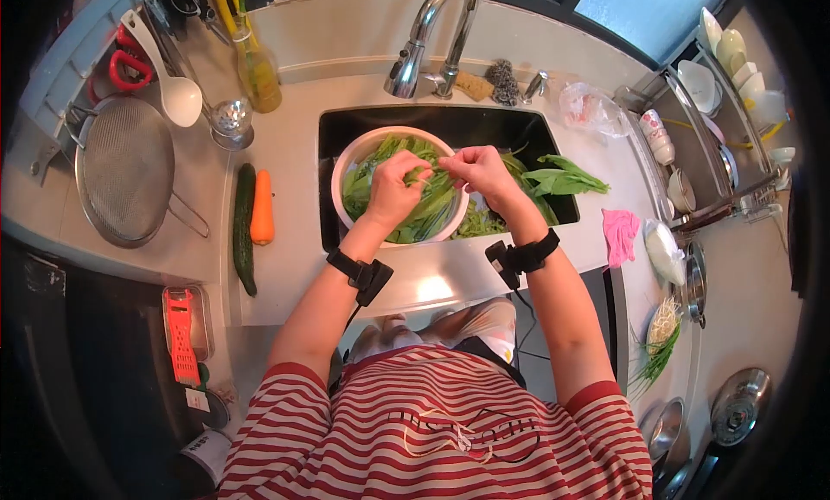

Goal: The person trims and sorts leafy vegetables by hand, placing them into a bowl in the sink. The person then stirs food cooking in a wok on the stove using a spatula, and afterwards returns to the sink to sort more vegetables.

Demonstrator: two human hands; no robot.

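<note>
A pale pink basin (344, 216) stands in the dark sink (332, 137), heaped with long leafy greens (415, 223). Over it, my left hand (398, 189) is closed, fingers pinched on a green stem. My right hand (481, 171) pinches at the same greens a little to the right, its fingertips close to the left ones. The exact piece between the fingers is small and partly hidden. More leafy greens (566, 178) lie in the sink right of the basin, some leaves reaching over its right edge.
The faucet (424, 42) arches behind the basin. Left of the sink lie a cucumber (244, 232) and a carrot (262, 208), near a mesh strainer (128, 171). On the right are a pink cloth (619, 236), a plastic bag (595, 109) and a dish rack (692, 146).
</note>
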